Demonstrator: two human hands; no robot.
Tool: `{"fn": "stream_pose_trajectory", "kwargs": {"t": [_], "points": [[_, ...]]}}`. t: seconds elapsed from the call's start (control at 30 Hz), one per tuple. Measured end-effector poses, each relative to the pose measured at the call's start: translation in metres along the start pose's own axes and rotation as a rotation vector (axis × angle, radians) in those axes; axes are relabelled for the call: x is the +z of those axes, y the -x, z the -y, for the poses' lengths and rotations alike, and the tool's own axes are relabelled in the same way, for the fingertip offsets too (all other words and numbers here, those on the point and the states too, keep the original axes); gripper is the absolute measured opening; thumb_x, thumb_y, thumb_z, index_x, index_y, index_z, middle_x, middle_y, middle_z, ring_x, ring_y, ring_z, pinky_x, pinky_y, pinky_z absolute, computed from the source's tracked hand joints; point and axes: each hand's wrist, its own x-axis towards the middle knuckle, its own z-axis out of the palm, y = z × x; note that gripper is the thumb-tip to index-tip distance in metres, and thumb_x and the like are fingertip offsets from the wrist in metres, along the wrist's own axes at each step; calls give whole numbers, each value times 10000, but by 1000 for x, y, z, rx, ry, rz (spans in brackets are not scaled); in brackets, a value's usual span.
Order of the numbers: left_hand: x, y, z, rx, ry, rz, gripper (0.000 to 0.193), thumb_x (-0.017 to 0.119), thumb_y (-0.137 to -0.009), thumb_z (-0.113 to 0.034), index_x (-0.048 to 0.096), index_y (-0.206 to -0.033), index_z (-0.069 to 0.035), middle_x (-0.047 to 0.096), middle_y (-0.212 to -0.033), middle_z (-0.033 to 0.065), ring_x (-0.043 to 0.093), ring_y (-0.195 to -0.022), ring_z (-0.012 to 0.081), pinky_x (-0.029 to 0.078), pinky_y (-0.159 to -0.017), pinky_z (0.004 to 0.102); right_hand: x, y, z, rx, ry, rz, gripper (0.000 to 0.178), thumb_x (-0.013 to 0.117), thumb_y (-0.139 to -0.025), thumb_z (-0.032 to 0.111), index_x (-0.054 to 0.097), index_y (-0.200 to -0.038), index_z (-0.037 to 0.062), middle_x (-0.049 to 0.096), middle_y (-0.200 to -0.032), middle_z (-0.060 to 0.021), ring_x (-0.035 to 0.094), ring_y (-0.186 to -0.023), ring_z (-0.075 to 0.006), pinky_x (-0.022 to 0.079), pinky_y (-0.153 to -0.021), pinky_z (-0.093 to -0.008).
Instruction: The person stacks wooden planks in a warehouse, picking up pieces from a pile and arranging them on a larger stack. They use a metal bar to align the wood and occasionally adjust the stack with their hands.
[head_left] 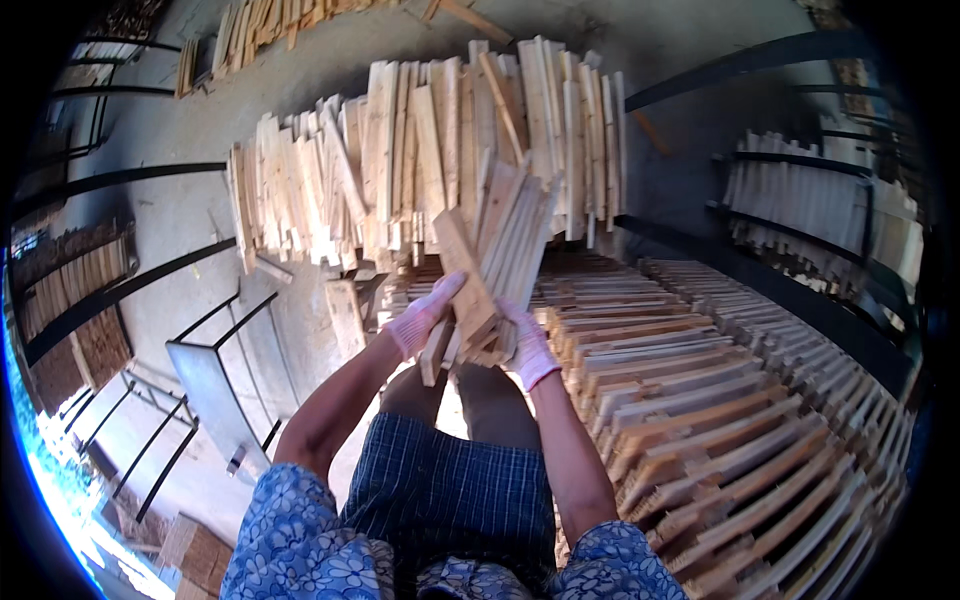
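Note:
Between my two hands is a bundle of wooden slats (512,240), fanned a little at its far end, with one wider board (463,268) lying aslant on top. My left hand (430,315), in a pale pink work glove, is closed around the bundle's left side. On the other side my right hand (530,345), gloved alike, grips the slats low down; its fingertips are partly hidden by the wood. Just beyond the bundle lies a wide pile of loose pale slats (410,150), side by side and pointing away from me.
To my right stand long stacked rows of slats (700,400). Black metal bars (130,180) jut from the left of the pile, others (750,70) from its right. A metal stand (215,395) is at the left. More slats (260,30) lie on the floor at the back.

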Motion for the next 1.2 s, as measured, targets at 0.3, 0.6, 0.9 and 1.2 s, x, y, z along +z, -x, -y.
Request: {"fn": "stream_pose_trajectory", "kwargs": {"t": [0.3,0.6,0.9,1.2], "points": [[25,185,-19,64,106,56,719,687,-887,-591,491,-1424,-155,603,-1317,73,611,-1143,228,539,-959,414,111,159,-35,-142,176,-63,531,715,-902,235,499,-1376,133,640,-1215,-146,668,-1077,-296,608,-827,-508],[68,318,-66,519,-234,174,853,592,-923,-644,323,-1542,-123,549,-1390,83,558,-1249,195,464,-1058,355,215,315,-39,-575,345,90,645,710,-905,204,384,-1439,49,591,-1272,-155,604,-1160,-228,558,-916,-371],[148,487,-107,1007,-638,291,993,412,-940,-724,32,-1617,-105,429,-1511,164,473,-1325,259,405,-1078,359,286,516,-58,-949,436,166,816,729,-900,202,252,-1553,94,528,-1409,-132,512,-1295,-248,405,-1115,-400],[236,570,-119,1297,-1165,485,1290,548,-719,-886,29,-1622,-126,449,-1512,207,530,-1305,257,428,-1043,317,278,656,-122,-1609,401,73,880,728,-839,20,169,-1514,103,514,-1321,-99,518,-1195,-196,445,-1021,-387]]}}
